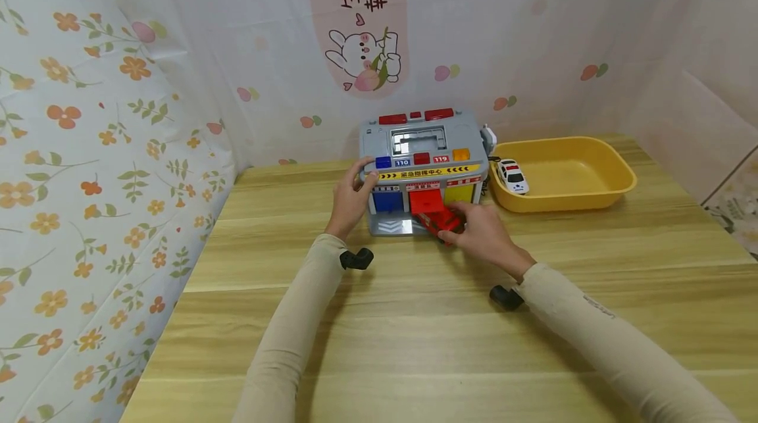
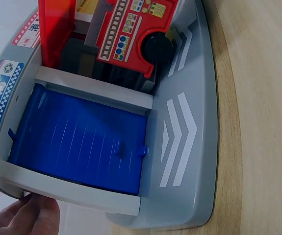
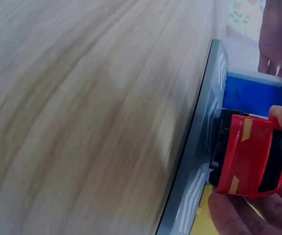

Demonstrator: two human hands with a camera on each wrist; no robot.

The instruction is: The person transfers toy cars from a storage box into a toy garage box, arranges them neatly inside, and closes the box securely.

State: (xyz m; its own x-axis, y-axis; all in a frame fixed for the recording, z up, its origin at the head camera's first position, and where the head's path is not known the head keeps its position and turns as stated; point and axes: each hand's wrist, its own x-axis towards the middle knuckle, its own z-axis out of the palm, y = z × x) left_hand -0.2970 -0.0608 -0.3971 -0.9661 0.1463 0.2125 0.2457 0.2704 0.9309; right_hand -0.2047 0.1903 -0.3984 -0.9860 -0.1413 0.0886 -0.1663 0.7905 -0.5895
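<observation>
A grey toy garage (image 1: 370, 140) stands at the back of the table. My left hand (image 1: 348, 198) grips its left end, fingers on the top corner and along the side. The middle red door (image 1: 426, 200) is swung up; the blue door (image 2: 82, 137) on the left and yellow door (image 1: 460, 194) on the right are down. In front of the middle bay, my right hand (image 1: 482, 235) pinches a red toy fire truck (image 3: 248, 156) between thumb and fingers. The truck sits at an angle over the grey ramp (image 2: 199, 161), one end at the doorway under the raised door.
To the right of the garage is a yellow tray (image 1: 592, 201), with a white toy police car (image 1: 512, 176) leaning at its left end. A printed cloth (image 1: 485, 28) hangs close behind the garage. Wooden table surface (image 1: 403, 344) spreads out in front.
</observation>
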